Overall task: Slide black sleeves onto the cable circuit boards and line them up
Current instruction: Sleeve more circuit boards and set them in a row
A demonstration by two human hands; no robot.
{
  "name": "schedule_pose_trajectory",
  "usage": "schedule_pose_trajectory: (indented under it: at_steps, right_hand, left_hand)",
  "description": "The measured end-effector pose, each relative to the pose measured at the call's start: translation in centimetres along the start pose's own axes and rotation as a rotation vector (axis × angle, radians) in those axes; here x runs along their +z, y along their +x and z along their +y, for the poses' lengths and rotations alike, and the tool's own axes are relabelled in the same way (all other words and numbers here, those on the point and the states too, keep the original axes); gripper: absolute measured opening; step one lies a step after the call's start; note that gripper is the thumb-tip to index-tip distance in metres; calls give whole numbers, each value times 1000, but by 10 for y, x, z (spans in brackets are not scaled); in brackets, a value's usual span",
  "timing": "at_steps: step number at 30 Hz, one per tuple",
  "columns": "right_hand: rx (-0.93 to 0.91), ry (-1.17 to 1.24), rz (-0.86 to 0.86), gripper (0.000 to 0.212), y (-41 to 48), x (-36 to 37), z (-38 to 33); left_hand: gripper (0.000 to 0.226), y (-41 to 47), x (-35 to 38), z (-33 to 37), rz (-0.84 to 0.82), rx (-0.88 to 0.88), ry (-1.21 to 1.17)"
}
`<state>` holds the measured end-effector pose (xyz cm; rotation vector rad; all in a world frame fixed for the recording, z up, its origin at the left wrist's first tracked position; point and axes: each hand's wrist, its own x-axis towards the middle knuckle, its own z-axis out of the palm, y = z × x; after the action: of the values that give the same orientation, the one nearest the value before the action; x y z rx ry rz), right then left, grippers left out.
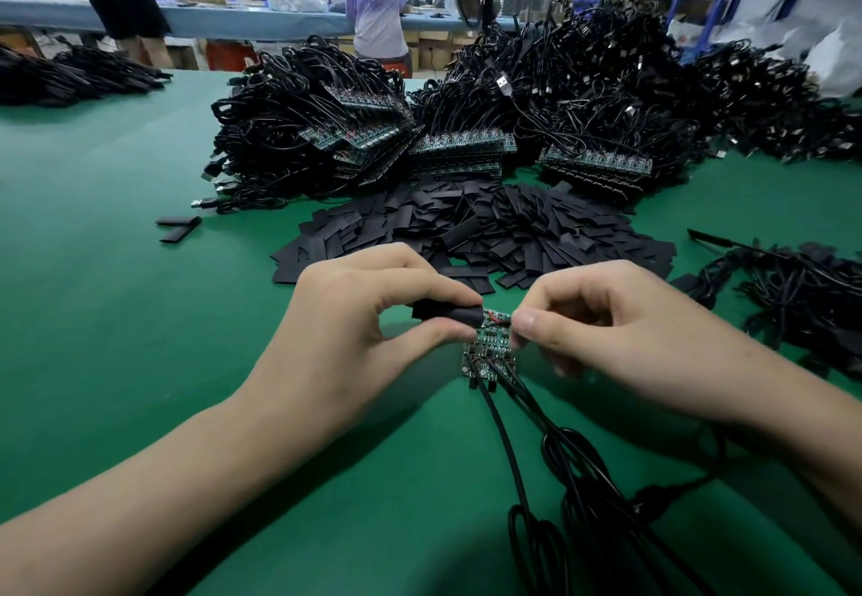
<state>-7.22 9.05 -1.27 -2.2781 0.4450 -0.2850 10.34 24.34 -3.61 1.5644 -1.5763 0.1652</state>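
- The left hand (pixel 373 329) pinches a black sleeve (pixel 443 314) between curled thumb and forefinger. The right hand (pixel 606 329) pinches a circuit board (pixel 495 319) right at the sleeve's mouth, between the two sets of fingertips.
- To do this well, I judge the board's end should meet the mouth squarely and go in straight, with the cables (pixel 513 432) trailing free.
- The sleeve's long axis runs from the left fingers to the right fingers, mouth toward the right thumb.
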Motion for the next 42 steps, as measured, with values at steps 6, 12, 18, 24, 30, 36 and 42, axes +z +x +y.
schedule_pose_trajectory:
  at_steps: [6,12,18,24,30,36,42]
  right_hand:
    - [-16,-24,27,25,-1,3,2]
    - [-59,-16,20,23,0,12,2]
    - [-65,51,87,21,0,17,2]
    - [-69,41,145,21,-2,17,-5]
    - [-102,-88,181,11,-6,16,-9]
    - [-29,158,150,10,-2,16,-7]
    - [-9,272,97,16,-3,17,-8]
  left_hand:
    - [20,-1,-1,0,-4,-17,-13]
    - [18,-1,2,4,-73,45,-30]
    - [16,-1,3,4,-59,29,-35]
    - [17,1,3,1,-55,-38,-40]
    - [23,0,5,-1,-25,-120,-87]
    - [48,1,8,2,180,-221,-147]
    - [53,2,8,10,153,-96,55]
